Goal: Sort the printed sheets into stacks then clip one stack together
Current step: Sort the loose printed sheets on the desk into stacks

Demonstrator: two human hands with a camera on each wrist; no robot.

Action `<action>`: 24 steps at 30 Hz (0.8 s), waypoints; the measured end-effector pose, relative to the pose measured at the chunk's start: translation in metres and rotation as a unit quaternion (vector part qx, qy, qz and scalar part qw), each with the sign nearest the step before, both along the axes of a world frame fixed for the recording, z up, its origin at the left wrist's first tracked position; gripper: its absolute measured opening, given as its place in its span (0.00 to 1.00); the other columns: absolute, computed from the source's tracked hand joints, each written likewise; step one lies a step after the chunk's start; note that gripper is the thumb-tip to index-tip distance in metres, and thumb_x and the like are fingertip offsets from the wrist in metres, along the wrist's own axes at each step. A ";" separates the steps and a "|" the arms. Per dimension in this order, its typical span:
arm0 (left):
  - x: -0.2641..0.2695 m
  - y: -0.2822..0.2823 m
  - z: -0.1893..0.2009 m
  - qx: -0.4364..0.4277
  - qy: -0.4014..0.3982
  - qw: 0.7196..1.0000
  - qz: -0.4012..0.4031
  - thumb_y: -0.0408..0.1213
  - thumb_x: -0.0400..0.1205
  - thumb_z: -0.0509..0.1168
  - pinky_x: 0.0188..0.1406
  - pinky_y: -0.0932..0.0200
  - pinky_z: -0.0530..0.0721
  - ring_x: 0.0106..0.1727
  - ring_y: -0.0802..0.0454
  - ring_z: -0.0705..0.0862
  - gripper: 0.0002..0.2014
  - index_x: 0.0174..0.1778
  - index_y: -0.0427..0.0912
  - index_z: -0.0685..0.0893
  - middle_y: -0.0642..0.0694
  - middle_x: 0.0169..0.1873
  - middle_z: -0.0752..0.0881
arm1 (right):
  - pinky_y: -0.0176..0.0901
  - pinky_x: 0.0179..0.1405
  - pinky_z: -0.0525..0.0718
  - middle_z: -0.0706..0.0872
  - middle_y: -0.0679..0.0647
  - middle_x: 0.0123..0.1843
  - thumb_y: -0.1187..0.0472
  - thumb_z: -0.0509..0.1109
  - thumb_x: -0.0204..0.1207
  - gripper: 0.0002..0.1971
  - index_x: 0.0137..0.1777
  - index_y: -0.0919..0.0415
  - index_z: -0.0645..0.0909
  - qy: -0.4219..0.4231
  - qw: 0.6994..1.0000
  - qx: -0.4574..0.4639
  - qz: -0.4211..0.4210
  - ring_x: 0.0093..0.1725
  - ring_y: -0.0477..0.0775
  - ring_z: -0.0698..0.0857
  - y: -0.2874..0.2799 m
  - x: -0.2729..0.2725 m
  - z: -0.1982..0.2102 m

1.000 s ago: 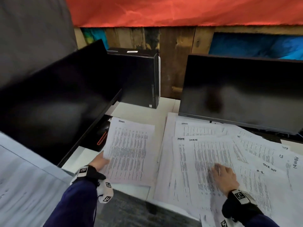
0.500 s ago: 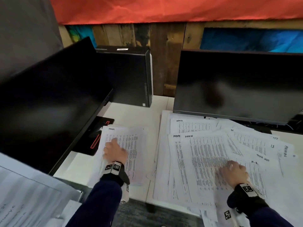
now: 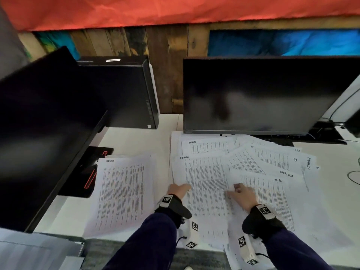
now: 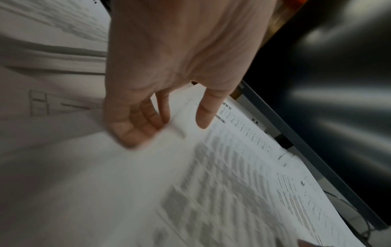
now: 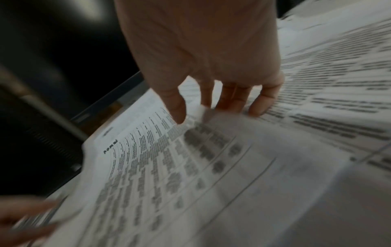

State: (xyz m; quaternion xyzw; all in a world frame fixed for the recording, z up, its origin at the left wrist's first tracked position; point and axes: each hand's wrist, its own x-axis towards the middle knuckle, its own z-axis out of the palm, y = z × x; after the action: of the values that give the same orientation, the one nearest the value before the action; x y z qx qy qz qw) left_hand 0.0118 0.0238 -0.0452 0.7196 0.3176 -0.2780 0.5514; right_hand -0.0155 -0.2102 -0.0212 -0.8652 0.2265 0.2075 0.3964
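left hand [image 3: 178,190] now on spread sheets [image 3: 206,184]

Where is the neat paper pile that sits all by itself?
In the head view, the separate white printed stack lies on the white desk's left, beside the black monitor base, left of the left hand.

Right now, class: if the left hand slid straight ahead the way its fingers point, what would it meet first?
The left hand already touches the top ADMIN sheet; straight on it would probably reach the right hand, though depth is unclear.
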 end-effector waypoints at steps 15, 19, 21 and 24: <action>-0.023 0.036 0.009 0.197 -0.176 0.964 0.001 0.30 0.84 0.54 0.53 0.57 0.78 0.52 0.44 0.81 0.20 0.72 0.41 0.71 0.40 0.63 0.82 | 0.65 0.70 0.68 0.66 0.68 0.67 0.53 0.77 0.57 0.41 0.70 0.66 0.67 0.072 0.949 -0.184 -0.245 0.68 0.70 0.66 -0.102 -0.025 0.004; -0.025 0.039 0.010 0.195 -0.174 0.964 0.036 0.32 0.85 0.56 0.72 0.49 0.73 0.71 0.38 0.76 0.25 0.80 0.40 0.63 0.39 0.74 0.74 | 0.63 0.68 0.69 0.65 0.68 0.68 0.49 0.83 0.58 0.46 0.71 0.64 0.64 0.093 0.954 -0.177 -0.225 0.69 0.70 0.67 -0.119 -0.033 0.000; -0.026 0.039 0.014 0.212 -0.178 0.960 0.045 0.33 0.86 0.55 0.77 0.47 0.67 0.76 0.37 0.70 0.26 0.82 0.39 0.59 0.38 0.78 0.68 | 0.64 0.67 0.72 0.66 0.70 0.69 0.51 0.84 0.59 0.46 0.72 0.64 0.63 0.092 0.958 -0.162 -0.218 0.67 0.73 0.71 -0.127 -0.031 -0.001; -0.027 0.044 0.011 0.191 -0.191 0.960 0.068 0.34 0.87 0.56 0.79 0.45 0.63 0.80 0.37 0.65 0.27 0.82 0.38 0.57 0.39 0.80 0.64 | 0.64 0.65 0.75 0.66 0.70 0.68 0.58 0.83 0.61 0.39 0.69 0.65 0.67 0.074 0.965 -0.130 -0.217 0.63 0.75 0.74 -0.130 -0.028 0.000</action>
State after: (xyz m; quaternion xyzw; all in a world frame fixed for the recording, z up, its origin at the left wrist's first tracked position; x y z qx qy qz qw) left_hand -0.0148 0.0677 -0.0343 0.8277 0.3018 -0.0310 0.4721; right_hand -0.0431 -0.3403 -0.0215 -0.8215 0.4625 0.1488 0.2984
